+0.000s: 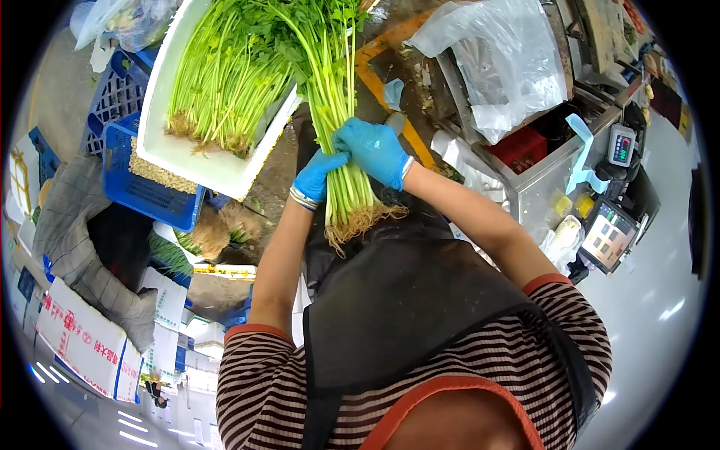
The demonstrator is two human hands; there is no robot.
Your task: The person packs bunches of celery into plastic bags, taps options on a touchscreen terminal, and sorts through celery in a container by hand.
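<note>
A bunch of Chinese celery (330, 67) with long pale-green stalks and leafy tops is held in both my blue-gloved hands. My left hand (319, 176) wraps the stalks from the left, low on the bunch. From the right, my right hand (375, 150) closes round them a little higher, its fingers meeting the left hand. The brown roots (356, 225) hang toward my dark apron (405, 315). Beside the bunch, a white foam box (240, 180) holds more celery (225, 90) with roots at the near end. The leaves of the held bunch overlap that celery.
A blue crate (154, 201) with pale bean-like pieces stands left of the foam box. At right are clear plastic sheeting (510, 67), a metal counter (536, 180), a small digital display (621, 146) and a screen (609, 236). Yellow tape (416, 142) marks the floor.
</note>
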